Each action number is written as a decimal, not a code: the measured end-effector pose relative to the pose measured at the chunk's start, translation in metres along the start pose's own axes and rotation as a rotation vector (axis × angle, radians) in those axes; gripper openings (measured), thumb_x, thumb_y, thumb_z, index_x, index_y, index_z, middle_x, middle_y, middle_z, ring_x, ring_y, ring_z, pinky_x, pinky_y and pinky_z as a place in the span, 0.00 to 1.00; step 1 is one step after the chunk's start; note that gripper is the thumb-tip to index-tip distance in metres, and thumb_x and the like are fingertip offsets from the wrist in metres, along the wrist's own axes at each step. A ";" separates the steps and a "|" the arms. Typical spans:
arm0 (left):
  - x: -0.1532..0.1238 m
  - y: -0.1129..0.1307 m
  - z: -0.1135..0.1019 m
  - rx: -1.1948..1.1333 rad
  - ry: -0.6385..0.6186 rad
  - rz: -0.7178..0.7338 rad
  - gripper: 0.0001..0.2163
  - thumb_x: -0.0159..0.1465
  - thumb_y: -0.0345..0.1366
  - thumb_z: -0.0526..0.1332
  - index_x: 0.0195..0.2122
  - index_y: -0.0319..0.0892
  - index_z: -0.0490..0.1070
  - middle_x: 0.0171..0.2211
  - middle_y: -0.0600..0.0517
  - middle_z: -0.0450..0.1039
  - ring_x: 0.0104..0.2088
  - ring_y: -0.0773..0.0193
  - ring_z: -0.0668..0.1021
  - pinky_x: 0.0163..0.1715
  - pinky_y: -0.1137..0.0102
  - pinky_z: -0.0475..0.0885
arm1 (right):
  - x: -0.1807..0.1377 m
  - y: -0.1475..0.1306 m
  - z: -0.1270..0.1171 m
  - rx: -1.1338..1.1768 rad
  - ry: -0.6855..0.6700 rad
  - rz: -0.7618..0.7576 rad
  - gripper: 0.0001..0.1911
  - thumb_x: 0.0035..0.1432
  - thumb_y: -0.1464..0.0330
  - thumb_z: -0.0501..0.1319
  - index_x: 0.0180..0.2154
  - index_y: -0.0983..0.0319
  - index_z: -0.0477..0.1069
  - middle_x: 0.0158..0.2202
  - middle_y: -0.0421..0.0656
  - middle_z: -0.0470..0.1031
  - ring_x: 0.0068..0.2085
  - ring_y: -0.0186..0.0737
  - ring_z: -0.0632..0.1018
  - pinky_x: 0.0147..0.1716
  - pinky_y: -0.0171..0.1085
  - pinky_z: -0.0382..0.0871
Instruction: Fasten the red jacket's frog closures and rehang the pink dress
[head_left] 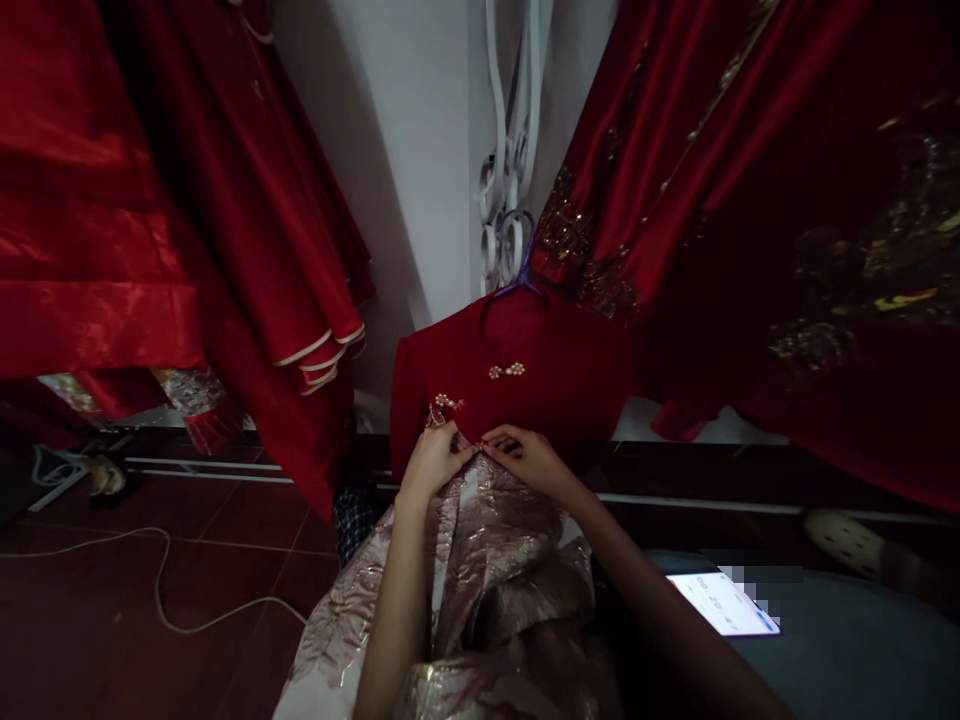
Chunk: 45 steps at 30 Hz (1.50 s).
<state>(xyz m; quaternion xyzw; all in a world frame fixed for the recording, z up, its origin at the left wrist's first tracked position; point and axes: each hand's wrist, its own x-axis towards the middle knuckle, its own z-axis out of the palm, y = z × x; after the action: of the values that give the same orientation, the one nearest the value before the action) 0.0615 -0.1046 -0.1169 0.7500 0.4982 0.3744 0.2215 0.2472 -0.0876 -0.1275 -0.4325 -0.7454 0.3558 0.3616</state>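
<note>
With the meeting fingertips as the clock's centre and twelve pointing away from the wearer, crumpled pink-and-gold brocade cloth fills six o'clock, under the forearms; whether it is sewn to the red piece I cannot tell. A lit white-screened phone lies at four o'clock on a dull blue-grey surface.

The left hand comes in from seven o'clock, thumb and forefinger closed narrowly on cloth; the right hand comes in from four, its fingertips likewise pinched on the same edge. Both touch the deep-red cloth garment at its lower front, so neither is nearer. Its body spreads from the fingertips towards twelve, neck-to-hem axis running roughly twelve to six. A pearly flower-shaped clasp sits towards one o'clock, a beaded ornament at ten, just beside the left hand.

Farther off, a thin purple hanger rises from the neckline before a white scrolled metal frame. Shiny red garments hang at ten and between one and two.
</note>
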 end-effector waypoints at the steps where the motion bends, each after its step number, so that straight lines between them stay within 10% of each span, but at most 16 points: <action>1: 0.000 0.000 0.000 -0.004 -0.001 0.004 0.04 0.55 0.36 0.61 0.30 0.41 0.69 0.27 0.52 0.74 0.28 0.67 0.75 0.28 0.75 0.67 | 0.000 0.000 0.000 0.002 -0.003 0.005 0.12 0.51 0.63 0.59 0.38 0.61 0.72 0.35 0.43 0.77 0.35 0.35 0.76 0.33 0.33 0.71; 15: 0.002 0.015 0.010 -0.670 -0.273 -0.176 0.15 0.45 0.41 0.69 0.26 0.35 0.70 0.23 0.53 0.72 0.24 0.71 0.73 0.27 0.76 0.68 | -0.006 -0.010 0.002 -0.157 -0.030 -0.063 0.15 0.42 0.67 0.62 0.32 0.61 0.59 0.27 0.36 0.67 0.27 0.31 0.67 0.26 0.30 0.59; 24: 0.016 -0.003 0.005 -1.264 0.318 -0.493 0.14 0.55 0.39 0.64 0.38 0.34 0.73 0.36 0.45 0.76 0.32 0.69 0.78 0.44 0.69 0.72 | -0.009 -0.025 -0.021 -0.203 -0.181 -0.113 0.07 0.47 0.69 0.56 0.27 0.61 0.56 0.23 0.34 0.59 0.26 0.30 0.61 0.27 0.30 0.55; 45: 0.016 -0.006 0.012 -1.216 0.365 -0.452 0.09 0.47 0.33 0.68 0.30 0.35 0.76 0.42 0.43 0.75 0.40 0.63 0.77 0.46 0.64 0.71 | -0.016 -0.038 -0.027 -0.249 -0.265 -0.129 0.10 0.48 0.65 0.58 0.28 0.61 0.56 0.24 0.35 0.59 0.26 0.29 0.60 0.26 0.29 0.55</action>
<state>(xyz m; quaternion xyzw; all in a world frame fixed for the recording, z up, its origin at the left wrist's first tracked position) 0.0714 -0.0877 -0.1231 0.2940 0.3730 0.6533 0.5896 0.2612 -0.1099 -0.0863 -0.3743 -0.8510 0.2907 0.2261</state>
